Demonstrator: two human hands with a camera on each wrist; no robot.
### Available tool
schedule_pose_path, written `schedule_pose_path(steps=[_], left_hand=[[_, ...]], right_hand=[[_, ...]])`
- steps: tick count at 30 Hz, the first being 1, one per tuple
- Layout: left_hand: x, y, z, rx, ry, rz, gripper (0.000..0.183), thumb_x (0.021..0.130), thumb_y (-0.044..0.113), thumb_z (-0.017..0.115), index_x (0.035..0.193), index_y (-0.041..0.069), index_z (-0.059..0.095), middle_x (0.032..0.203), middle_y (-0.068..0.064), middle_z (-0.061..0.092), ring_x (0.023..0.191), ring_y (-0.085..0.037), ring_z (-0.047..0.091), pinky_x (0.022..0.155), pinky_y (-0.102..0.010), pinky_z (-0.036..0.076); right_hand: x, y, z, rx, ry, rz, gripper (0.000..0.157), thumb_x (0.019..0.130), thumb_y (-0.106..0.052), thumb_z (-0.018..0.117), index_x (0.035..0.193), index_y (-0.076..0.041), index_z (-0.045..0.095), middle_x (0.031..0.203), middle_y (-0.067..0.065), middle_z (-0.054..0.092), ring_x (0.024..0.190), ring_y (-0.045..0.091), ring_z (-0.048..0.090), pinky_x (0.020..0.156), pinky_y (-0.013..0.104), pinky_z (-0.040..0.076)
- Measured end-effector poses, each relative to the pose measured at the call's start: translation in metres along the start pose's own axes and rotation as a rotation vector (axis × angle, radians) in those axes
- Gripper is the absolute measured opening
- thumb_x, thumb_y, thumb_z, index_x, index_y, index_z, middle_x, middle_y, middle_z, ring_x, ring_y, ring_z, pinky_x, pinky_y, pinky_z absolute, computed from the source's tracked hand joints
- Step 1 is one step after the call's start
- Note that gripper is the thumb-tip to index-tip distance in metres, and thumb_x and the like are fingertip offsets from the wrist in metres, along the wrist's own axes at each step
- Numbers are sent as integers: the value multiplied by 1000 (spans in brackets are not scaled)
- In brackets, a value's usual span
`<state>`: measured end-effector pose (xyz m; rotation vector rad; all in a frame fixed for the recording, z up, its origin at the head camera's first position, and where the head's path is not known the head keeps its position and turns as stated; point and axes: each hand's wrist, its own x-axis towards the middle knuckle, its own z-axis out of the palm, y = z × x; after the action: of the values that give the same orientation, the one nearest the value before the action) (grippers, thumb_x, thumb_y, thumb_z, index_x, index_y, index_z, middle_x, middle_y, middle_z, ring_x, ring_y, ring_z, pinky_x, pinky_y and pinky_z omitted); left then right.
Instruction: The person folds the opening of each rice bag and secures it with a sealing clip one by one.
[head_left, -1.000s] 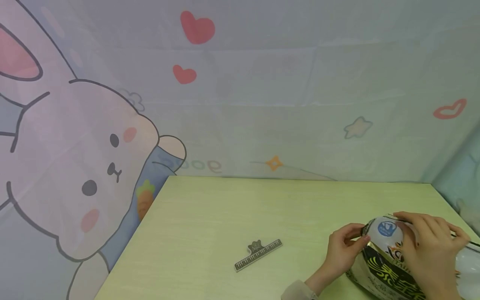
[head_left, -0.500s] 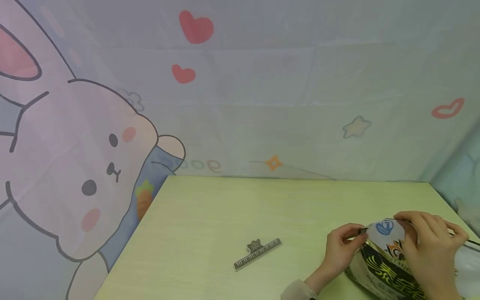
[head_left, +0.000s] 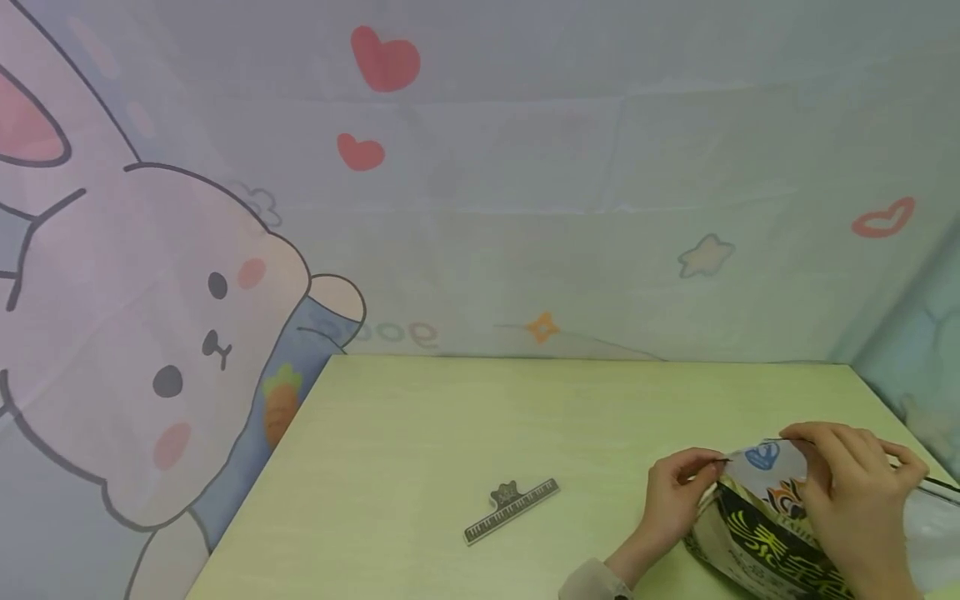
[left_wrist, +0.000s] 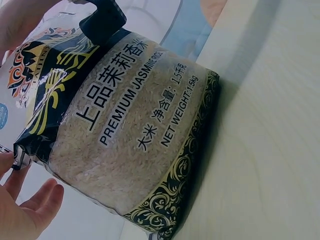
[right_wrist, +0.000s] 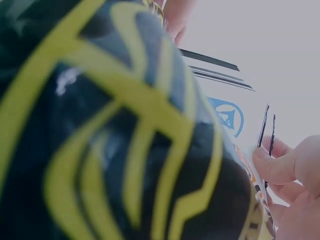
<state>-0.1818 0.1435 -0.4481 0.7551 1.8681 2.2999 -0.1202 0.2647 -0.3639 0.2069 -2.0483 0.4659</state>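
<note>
A bag of jasmine rice [left_wrist: 120,105] with a black and gold band and a white upper part is at the right of the table in the head view. Its clear front shows the grains. My left hand [head_left: 672,498] pinches the left end of the bag's top edge between thumb and fingers. Farther right along the same edge, my right hand [head_left: 862,492] grips the white film with its thumb in front, covering part of the printed front. In the right wrist view the dark band with yellow lettering [right_wrist: 110,125] fills most of the picture.
On the table [head_left: 420,425], left of my hands, lies a metal clip [head_left: 510,510] with a piano-key bar and a bear-shaped handle. Behind the table hangs a printed cloth [head_left: 480,183] with a rabbit and hearts.
The white film between my hands has flattened and its blue logo has tipped back. My left fingers have drawn the corner tighter. The clip has not moved; the head view shifted slightly.
</note>
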Motion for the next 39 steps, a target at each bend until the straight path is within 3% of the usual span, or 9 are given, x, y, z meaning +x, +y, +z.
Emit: schedule_pose_path(steps=[6,9,17,27,33,39], left_hand=[[0,-2,-2,-2,-22,19,23,88,8,52,102,-7,62,101,-24,63,94,-18,64,76,-13,48],[0,-2,-3,3,-36,24,23,89,8,51,103,-7,61,102,-25,62,95,-19,64,77,-13,48],[-2,0,-6,118,-80,51,25,91,13,49,106,-3,61,100,-21,64,91,-19,65,75,-12,47],[0,-3,-8,95,-105,48,34,93,22,42,108,-3,60,105,-21,62,93,-20,63,76,-15,49],[0,0,-6,109,-102,68,36,94,25,40,109,-1,60,108,-18,62,93,-13,61,77,-16,48],[0,2,-5,110,-97,91,33,92,22,44,109,-1,61,108,-17,63,93,-16,63,77,-14,48]], right_hand=[[-3,5,3,27,28,-34,31,87,2,35,81,0,65,78,22,58,74,31,42,99,40,10],[-7,14,5,23,20,-51,43,92,-13,27,83,-3,68,80,21,58,74,30,42,101,44,10],[-20,39,16,-5,39,-57,52,94,-28,24,80,-5,68,83,18,59,76,31,44,102,47,10],[-8,6,0,11,22,-35,50,94,-24,27,73,2,63,87,21,60,79,29,45,103,46,9],[-10,8,-1,10,14,-44,54,94,-31,27,72,2,62,88,22,58,79,32,43,101,50,7],[-19,29,7,-14,19,-73,46,92,-29,33,74,0,64,96,14,64,85,25,49,101,50,8]])
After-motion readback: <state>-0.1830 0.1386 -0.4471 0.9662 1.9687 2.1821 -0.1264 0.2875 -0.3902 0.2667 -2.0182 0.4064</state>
